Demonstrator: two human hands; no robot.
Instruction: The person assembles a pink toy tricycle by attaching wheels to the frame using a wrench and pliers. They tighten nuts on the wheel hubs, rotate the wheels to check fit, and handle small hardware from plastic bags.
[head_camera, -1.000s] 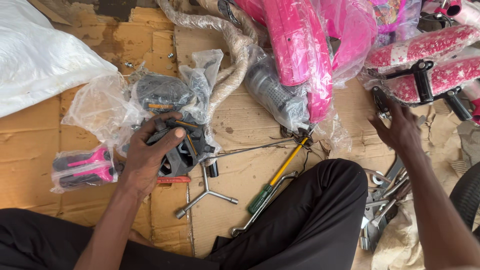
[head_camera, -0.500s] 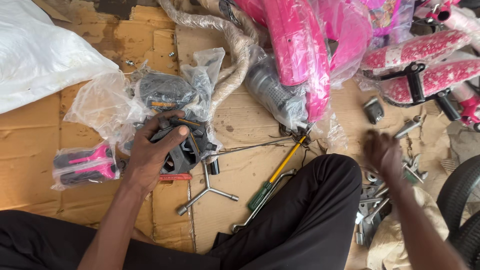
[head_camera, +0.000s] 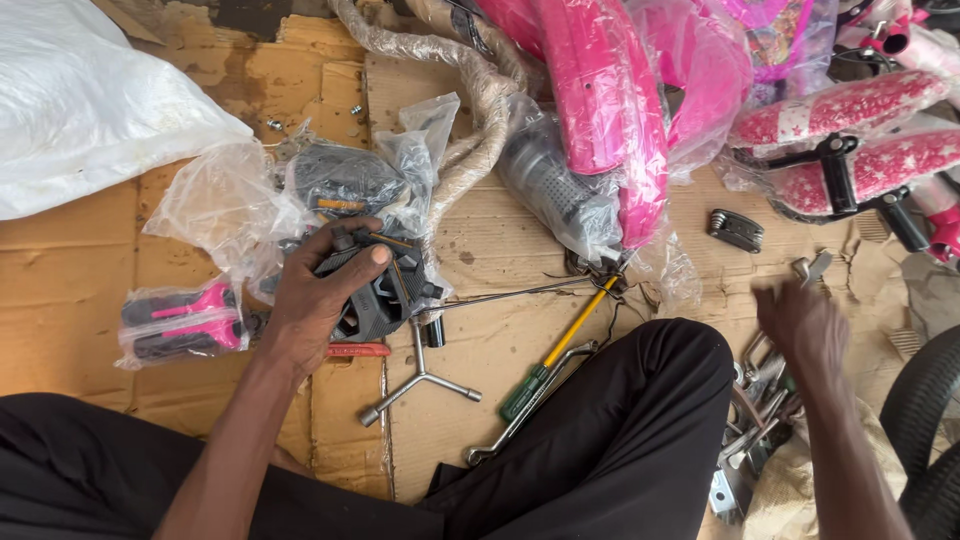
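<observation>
Gripped tight in the left hand (head_camera: 315, 305), the black pedal (head_camera: 375, 290) points its long side toward 2 o'clock; the blurry right hand (head_camera: 800, 325) holds nothing I can tell.

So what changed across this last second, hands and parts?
The right hand drew back from beside the pink frame parts, down to the pile of metal tools by the knee; whether it grips anything is unclear. The left hand kept holding the black pedal. Nothing else moved.
</observation>
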